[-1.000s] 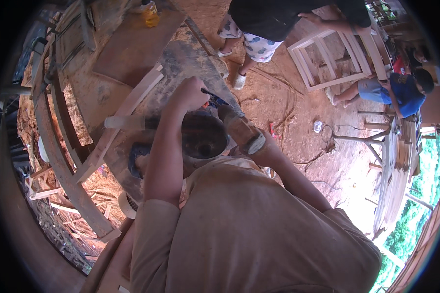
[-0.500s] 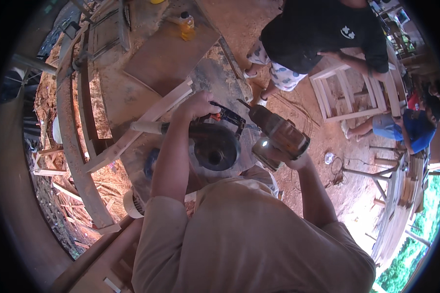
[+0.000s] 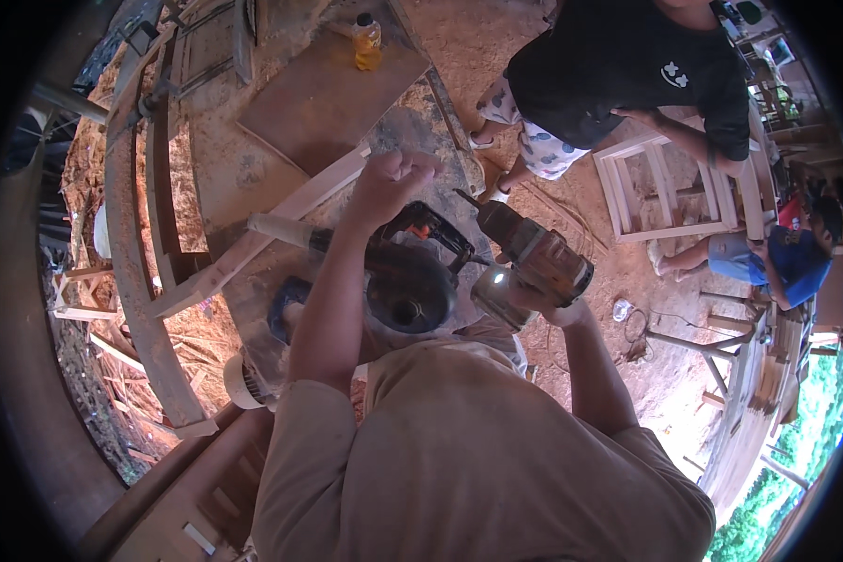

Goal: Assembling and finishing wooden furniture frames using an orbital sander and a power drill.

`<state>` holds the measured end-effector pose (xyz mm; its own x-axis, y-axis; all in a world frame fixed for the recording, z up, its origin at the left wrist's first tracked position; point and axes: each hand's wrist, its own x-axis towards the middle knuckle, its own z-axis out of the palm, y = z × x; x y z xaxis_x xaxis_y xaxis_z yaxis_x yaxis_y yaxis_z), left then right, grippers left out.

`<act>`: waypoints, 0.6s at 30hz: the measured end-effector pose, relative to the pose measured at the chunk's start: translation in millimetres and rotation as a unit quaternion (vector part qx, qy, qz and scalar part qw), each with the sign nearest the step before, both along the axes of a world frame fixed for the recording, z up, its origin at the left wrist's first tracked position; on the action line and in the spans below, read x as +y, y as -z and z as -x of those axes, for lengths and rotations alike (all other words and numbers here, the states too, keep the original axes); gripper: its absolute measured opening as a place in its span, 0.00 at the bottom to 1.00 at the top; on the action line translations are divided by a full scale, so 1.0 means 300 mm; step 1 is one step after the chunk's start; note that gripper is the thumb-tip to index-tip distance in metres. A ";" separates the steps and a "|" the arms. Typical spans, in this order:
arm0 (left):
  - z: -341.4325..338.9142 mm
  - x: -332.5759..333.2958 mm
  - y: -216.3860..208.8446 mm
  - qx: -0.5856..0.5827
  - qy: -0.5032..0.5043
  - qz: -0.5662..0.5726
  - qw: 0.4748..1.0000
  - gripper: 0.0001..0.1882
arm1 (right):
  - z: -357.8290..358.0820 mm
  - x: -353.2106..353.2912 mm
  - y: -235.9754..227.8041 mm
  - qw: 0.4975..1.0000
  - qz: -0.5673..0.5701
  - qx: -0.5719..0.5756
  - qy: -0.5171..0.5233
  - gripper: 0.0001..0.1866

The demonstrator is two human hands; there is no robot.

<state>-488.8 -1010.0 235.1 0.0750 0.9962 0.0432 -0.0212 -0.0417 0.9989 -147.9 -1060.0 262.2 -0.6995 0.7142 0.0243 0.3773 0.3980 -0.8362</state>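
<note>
My right hand grips a cordless drill, its lamp lit and its bit pointing up and left. My left hand is raised over the bench with its fingers curled closed. Whether anything small is inside them is hidden. Just below that hand lies a black blower with a round housing, an orange trigger and a pale tube to the left. The drill is to the right of the blower. A pale wooden bar runs slantwise across the bench behind my left forearm.
A brown board lies on the dusty bench, with a bottle of yellow liquid on it. One person in a black shirt stands beyond by a wooden frame. Another in blue sits at the right.
My left hand has come up off the blower's handle, its fingers now curled. The drill has stayed almost in place in my right hand.
</note>
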 end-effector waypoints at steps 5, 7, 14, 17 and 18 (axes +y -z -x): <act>0.000 0.005 0.011 0.002 -0.011 0.036 0.999 0.11 | -0.003 -0.018 0.071 0.996 -0.017 0.083 0.005 0.29; -0.004 0.008 0.027 0.113 0.096 0.069 0.987 0.12 | 0.010 -0.041 0.079 0.996 -0.017 0.085 0.009 0.29; 0.022 -0.002 0.047 -0.016 0.107 0.009 0.994 0.07 | 0.014 -0.059 0.012 0.988 -0.146 -0.047 -0.021 0.28; 0.020 -0.003 0.040 -0.058 0.128 0.004 0.990 0.08 | 0.018 -0.069 0.020 0.998 -0.060 -0.003 0.011 0.29; 0.016 -0.004 0.037 -0.101 0.147 0.023 0.984 0.08 | 0.017 -0.073 0.026 0.999 -0.032 0.009 0.024 0.29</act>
<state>-493.5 -1011.2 224.1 0.3543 0.9342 0.0424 -0.2241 0.0408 0.9737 -153.1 -1081.8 254.4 -0.6642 0.7429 0.0828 0.3822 0.4327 -0.8165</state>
